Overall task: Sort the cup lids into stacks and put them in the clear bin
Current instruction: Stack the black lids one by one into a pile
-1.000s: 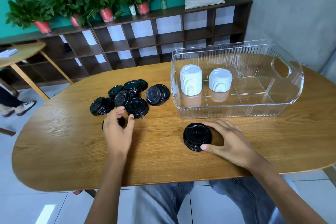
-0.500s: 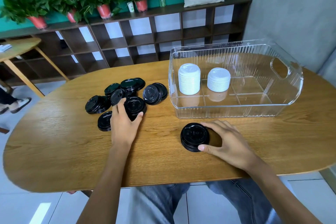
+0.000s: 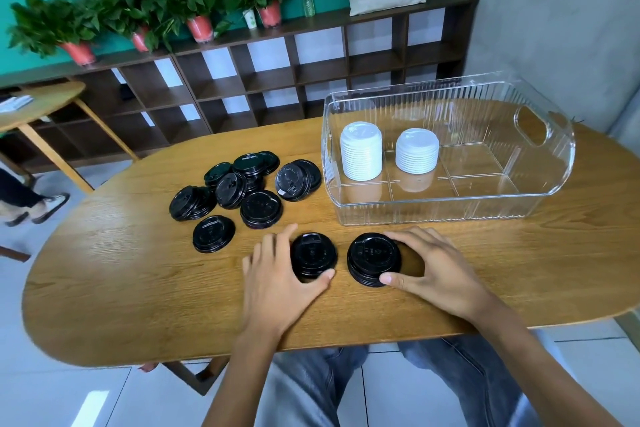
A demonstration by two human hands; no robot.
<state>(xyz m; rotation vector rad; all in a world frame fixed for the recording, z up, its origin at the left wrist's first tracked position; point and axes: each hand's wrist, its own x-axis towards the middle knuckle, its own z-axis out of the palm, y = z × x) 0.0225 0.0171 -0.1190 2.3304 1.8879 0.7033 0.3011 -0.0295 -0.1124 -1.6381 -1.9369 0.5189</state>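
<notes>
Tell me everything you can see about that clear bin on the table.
The clear bin looks like ribbed see-through plastic, with rounded corners and an oval handle hole in its right end. It sits upright on the wooden table, beyond the right hand, which does not touch it. Faint lines divide its floor into sections. Two stacks of white lids stand inside near its left end; the rest holds nothing.

No legible text, even on the black lids (image 3: 374, 258).
</notes>
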